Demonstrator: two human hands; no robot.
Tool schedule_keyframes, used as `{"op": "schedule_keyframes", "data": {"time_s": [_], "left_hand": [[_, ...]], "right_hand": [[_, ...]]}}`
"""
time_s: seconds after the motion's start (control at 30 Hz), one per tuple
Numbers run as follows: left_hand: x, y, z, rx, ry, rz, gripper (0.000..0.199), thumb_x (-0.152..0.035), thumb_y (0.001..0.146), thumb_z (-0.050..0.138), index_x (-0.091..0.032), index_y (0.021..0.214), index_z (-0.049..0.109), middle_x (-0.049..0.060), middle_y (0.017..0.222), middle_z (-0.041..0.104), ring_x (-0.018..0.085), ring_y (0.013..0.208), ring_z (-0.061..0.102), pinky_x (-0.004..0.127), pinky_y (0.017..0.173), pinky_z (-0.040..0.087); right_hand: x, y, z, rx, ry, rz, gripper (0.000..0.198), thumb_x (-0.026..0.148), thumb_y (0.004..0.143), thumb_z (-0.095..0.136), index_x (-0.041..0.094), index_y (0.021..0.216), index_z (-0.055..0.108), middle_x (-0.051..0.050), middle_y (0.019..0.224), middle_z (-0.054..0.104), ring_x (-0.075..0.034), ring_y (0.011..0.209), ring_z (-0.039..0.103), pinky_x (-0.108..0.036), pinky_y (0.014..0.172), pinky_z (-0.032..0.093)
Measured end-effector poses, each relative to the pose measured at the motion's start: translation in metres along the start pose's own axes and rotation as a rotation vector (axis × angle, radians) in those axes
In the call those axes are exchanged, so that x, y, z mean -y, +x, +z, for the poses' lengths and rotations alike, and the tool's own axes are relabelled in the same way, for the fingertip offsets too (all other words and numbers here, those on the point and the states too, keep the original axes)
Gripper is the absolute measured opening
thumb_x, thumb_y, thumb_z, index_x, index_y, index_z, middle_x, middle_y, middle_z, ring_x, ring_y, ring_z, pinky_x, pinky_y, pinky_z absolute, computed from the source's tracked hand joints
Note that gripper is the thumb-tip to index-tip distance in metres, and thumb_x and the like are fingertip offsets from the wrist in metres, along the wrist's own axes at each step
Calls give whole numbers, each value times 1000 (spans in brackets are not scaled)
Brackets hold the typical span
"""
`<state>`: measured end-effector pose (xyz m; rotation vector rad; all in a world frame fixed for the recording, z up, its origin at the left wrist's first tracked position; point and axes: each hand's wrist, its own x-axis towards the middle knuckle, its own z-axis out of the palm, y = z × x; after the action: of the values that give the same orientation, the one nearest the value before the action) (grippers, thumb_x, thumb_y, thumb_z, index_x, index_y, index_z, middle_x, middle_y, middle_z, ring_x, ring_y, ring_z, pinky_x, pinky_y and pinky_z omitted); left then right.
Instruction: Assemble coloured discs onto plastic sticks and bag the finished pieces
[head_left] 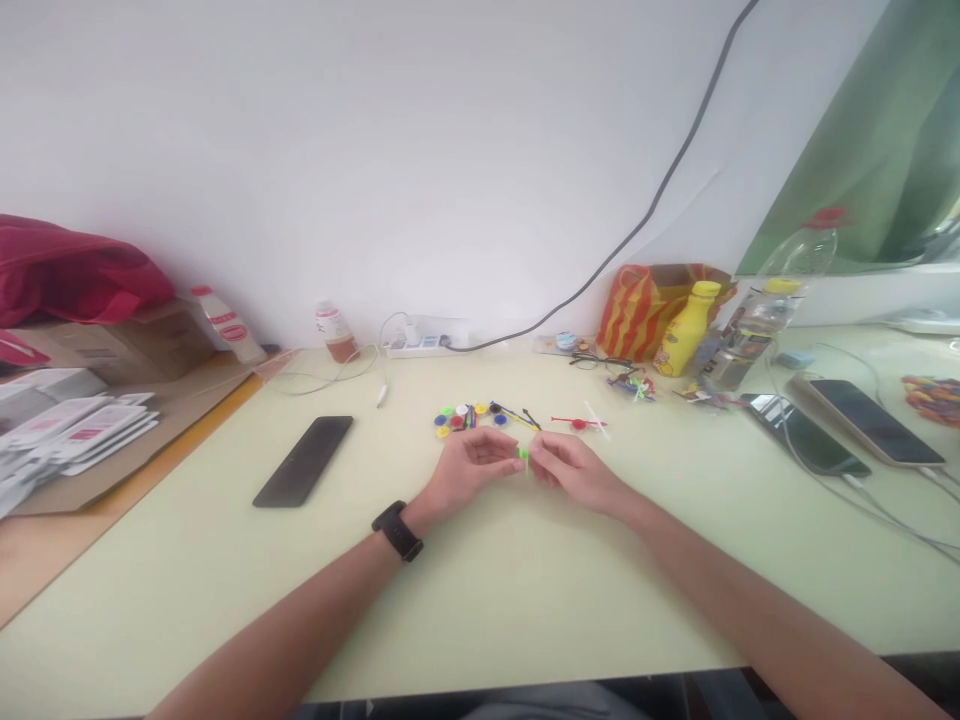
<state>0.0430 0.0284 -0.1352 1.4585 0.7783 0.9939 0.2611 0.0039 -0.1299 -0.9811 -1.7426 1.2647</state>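
A small bright green plastic piece [523, 454] shows between my fingertips, above the near middle of the table. My left hand [474, 468], with a black watch on its wrist, pinches it from the left. From the right, the thumb and fingers of my right hand [568, 468] close on the same piece; its exact shape is mostly covered. Just beyond my left hand lie small coloured discs [457, 420] and sticks in blue, yellow, white, red and green. A black and yellow stick [517, 415] lies behind my hands. Farther right is a red stick with a red disc [578, 425], beside a white stick [598, 420].
A black phone [304, 462] lies to the left. Bottles, including a yellow bottle [686, 330], and a striped bag [630, 315] stand at the back right. Two phones with cables, one a cased phone [874, 420], lie right. A power strip [416, 345] sits against the wall.
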Motion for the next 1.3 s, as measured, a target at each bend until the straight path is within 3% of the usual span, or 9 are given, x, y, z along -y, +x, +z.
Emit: {"op": "schedule_keyframes", "data": {"time_s": [0.23,0.4,0.5,0.67,0.77,0.87,0.97,1.17,1.3], "left_hand": [[0,-3,7,32,135,109,28,-31,79,89,-15,97,75,9,97,78,21,87,76,36,87,63],[1,-4,7,58,176,178,26,-34,83,86,-15,95,72,7,94,76,21,88,75,38,90,63],[-2,-5,5,71,353,223,26,-39,86,82,-17,98,73,7,97,76,22,91,73,39,91,61],[-2,-5,-1,-23,717,326,25,-40,94,72,-25,114,72,7,115,75,26,107,68,42,97,55],[2,-1,-7,-62,851,383,18,-33,98,65,-26,114,71,7,119,73,27,117,63,48,109,47],[4,2,-12,-72,966,414,21,-27,98,63,-25,118,69,7,127,70,29,125,57,53,117,39],[4,4,-15,-64,1063,403,31,-26,96,64,-26,127,66,8,138,64,32,134,48,55,116,39],[7,2,-17,-24,1216,345,47,-31,97,63,-24,143,58,11,156,51,39,140,38,63,115,38],[9,2,-19,4,1249,339,50,-34,99,61,-23,147,56,12,158,49,41,140,36,66,115,36]], "right_hand": [[0,-3,2,-30,-175,1,48,60,103,50,20,75,49,2,68,49,-13,62,45,-27,59,35],[-1,-2,-1,64,-174,1,42,54,107,42,21,81,48,2,72,51,-14,64,46,-28,62,36],[-1,-1,-6,68,-242,-26,38,49,107,43,21,80,47,3,71,48,-14,65,46,-28,63,36],[4,-3,-26,-100,-676,-38,32,33,100,49,21,71,42,2,66,50,-15,64,46,-29,62,30],[6,-4,-44,-188,-950,68,30,28,95,52,21,66,43,1,63,54,-16,60,47,-30,61,27],[4,-5,-58,-168,-1113,206,27,27,91,55,21,65,49,-2,64,59,-16,58,49,-31,60,26],[0,-5,-65,-144,-1186,272,22,27,92,56,21,70,56,-4,70,65,-18,62,55,-31,60,27],[-3,-3,-68,-197,-1265,265,16,34,98,55,22,91,62,-6,85,72,-22,73,63,-31,63,29],[-3,-2,-60,-263,-1224,123,13,32,99,55,22,101,62,-6,92,73,-23,81,65,-33,68,37]]}}
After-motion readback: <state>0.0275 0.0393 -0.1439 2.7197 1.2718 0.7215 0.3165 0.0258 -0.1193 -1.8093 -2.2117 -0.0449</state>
